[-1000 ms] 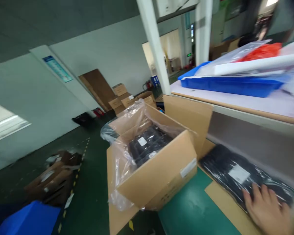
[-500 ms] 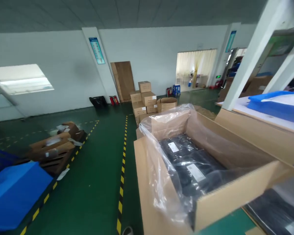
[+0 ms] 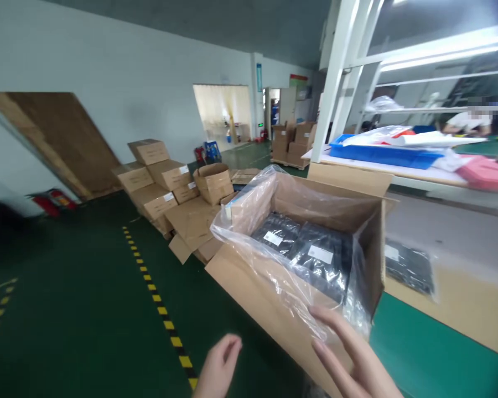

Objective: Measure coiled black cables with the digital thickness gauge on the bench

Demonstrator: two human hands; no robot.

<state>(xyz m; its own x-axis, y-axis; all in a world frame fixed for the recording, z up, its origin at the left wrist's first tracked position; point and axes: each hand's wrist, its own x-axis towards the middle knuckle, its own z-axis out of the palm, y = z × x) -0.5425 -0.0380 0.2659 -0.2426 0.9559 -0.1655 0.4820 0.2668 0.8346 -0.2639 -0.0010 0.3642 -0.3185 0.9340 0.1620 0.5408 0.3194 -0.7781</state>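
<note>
An open cardboard box (image 3: 274, 309) stands on the green floor, lined with a clear plastic bag (image 3: 269, 265). Inside lie black packets with white labels (image 3: 311, 254). My right hand (image 3: 352, 354) rests flat against the box's near wall, fingers stretched out, holding nothing. Lower left of the box, my left hand (image 3: 218, 367) hovers with fingers loosely curled and nothing in it. Another black packet (image 3: 409, 268) lies on flat cardboard to the right of the box.
Stacked cardboard boxes (image 3: 157, 182) and flattened cartons sit behind on the left. A yellow-black floor line (image 3: 157, 301) runs past my left hand. A workbench (image 3: 419, 171) with a blue tray (image 3: 385, 155) stands at right; a person works behind it.
The view has swung and dropped toward the box. Both hands have come into view, the right one now laid on the box's near wall; a second ago it lay on the black packet.
</note>
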